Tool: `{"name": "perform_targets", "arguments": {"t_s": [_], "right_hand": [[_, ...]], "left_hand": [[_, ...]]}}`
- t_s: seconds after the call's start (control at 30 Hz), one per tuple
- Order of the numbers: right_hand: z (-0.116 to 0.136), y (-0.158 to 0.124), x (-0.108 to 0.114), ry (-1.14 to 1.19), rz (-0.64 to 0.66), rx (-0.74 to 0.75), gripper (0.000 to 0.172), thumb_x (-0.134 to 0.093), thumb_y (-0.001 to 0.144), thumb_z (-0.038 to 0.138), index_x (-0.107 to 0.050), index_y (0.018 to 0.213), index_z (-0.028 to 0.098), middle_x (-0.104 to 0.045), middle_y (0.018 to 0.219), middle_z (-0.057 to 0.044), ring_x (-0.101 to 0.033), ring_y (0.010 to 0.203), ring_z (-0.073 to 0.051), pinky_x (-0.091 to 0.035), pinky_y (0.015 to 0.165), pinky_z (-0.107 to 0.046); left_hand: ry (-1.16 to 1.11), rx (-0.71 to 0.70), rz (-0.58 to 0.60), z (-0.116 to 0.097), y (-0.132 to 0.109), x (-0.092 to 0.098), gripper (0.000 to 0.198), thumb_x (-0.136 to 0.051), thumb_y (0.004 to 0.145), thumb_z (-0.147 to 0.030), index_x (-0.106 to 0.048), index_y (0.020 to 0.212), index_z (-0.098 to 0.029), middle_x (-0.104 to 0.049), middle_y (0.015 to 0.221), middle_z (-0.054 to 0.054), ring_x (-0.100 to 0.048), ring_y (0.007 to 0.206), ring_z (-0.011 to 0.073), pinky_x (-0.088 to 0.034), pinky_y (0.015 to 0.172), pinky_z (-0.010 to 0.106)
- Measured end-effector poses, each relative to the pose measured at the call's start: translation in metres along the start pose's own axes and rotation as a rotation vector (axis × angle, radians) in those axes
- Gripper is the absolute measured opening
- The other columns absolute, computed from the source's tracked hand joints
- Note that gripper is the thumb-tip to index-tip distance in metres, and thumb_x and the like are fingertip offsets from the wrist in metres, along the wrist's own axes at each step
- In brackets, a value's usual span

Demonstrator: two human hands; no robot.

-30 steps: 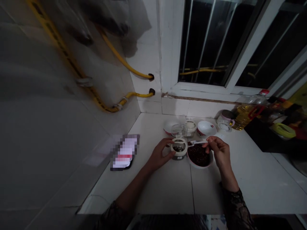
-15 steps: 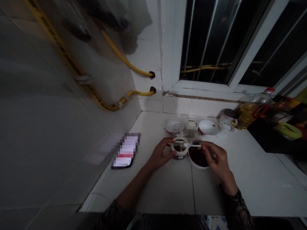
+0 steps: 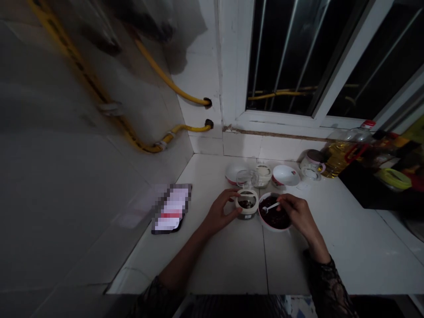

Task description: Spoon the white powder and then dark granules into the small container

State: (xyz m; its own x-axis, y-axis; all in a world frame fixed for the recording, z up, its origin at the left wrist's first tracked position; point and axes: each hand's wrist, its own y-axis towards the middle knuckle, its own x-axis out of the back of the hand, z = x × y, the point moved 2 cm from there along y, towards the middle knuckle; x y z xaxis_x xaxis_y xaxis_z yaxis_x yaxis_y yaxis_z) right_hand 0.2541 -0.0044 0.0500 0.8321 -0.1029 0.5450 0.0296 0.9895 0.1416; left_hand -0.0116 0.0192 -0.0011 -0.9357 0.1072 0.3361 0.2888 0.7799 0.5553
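Observation:
My left hand [image 3: 221, 212] grips the rim and side of a small seasoning jar [image 3: 247, 215], whose clear lid [image 3: 247, 177] is flipped up at the back. Some dark contents show inside the jar. In my right hand [image 3: 296, 212] is a small white spoon [image 3: 272, 207], pinched by its handle. The spoon's head hangs over a bowl [image 3: 274, 229] with a pink rim, directly right of the jar. Dark reddish-brown stuff fills much of that bowl; its exact kind I cannot make out.
Behind stand a white bowl [image 3: 286, 176], a second seasoning jar [image 3: 264, 176] and another bowl [image 3: 232, 173]. Rightward are a lidded jar [image 3: 312, 163], an oil bottle [image 3: 338, 154] and a black box [image 3: 367, 185]. A phone [image 3: 172, 210] lies at left by the wall.
The spoon has moved from the jar's right edge to over the bowl, its head now tilted downward. My left hand stays on the jar. The view has shifted slightly.

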Motion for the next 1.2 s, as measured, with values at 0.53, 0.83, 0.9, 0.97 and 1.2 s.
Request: {"name": "perform_targets", "arguments": {"t_s": [0.53,0.83,0.9,0.97,1.2], "right_hand": [[-0.004,0.007,0.014,0.345,-0.026,-0.272,0.022,-0.064,0.058,0.037,-0.068,0.068,0.018,-0.066,0.048,-0.001,-0.029,0.036,-0.009,-0.016,0.040,-0.025],[-0.004,0.008,0.017,0.483,-0.085,-0.295,0.019,-0.068,0.054,0.034,-0.067,0.063,0.017,-0.066,0.047,-0.004,-0.030,0.034,-0.007,-0.017,0.036,-0.023],[-0.004,0.009,0.018,0.503,-0.101,-0.293,0.019,-0.069,0.054,0.033,-0.067,0.063,0.017,-0.066,0.047,-0.004,-0.031,0.033,-0.007,-0.017,0.035,-0.023],[-0.004,0.009,0.019,0.524,-0.123,-0.279,0.019,-0.070,0.054,0.033,-0.067,0.063,0.017,-0.066,0.048,-0.004,-0.031,0.033,-0.007,-0.018,0.035,-0.023],[0.018,0.001,-0.002,0.453,-0.222,-0.056,0.023,-0.067,0.072,0.042,-0.067,0.077,0.020,-0.069,0.056,-0.002,-0.038,0.037,-0.010,-0.029,0.037,-0.024]], "left_hand": [[-0.005,0.027,-0.001,-0.001,0.001,-0.001,0.029,-0.065,0.087,-0.033,-0.058,0.113,-0.023,-0.061,0.126,0.013,-0.061,0.113,0.0254,-0.053,0.086,0.037],[-0.007,0.022,-0.006,0.001,0.001,0.000,0.030,-0.066,0.086,-0.033,-0.059,0.113,-0.022,-0.062,0.125,0.013,-0.061,0.114,0.0262,-0.054,0.086,0.038],[-0.008,0.021,-0.001,0.002,0.001,0.000,0.031,-0.066,0.086,-0.033,-0.059,0.114,-0.022,-0.062,0.126,0.014,-0.061,0.115,0.0263,-0.054,0.087,0.038],[-0.008,0.016,0.000,0.002,0.000,-0.001,0.031,-0.066,0.087,-0.034,-0.059,0.115,-0.022,-0.061,0.126,0.014,-0.061,0.115,0.0262,-0.055,0.086,0.038],[-0.016,0.007,-0.011,0.005,0.000,-0.002,0.031,-0.066,0.086,-0.033,-0.059,0.114,-0.022,-0.061,0.126,0.013,-0.061,0.116,0.0261,-0.055,0.088,0.039]]}}
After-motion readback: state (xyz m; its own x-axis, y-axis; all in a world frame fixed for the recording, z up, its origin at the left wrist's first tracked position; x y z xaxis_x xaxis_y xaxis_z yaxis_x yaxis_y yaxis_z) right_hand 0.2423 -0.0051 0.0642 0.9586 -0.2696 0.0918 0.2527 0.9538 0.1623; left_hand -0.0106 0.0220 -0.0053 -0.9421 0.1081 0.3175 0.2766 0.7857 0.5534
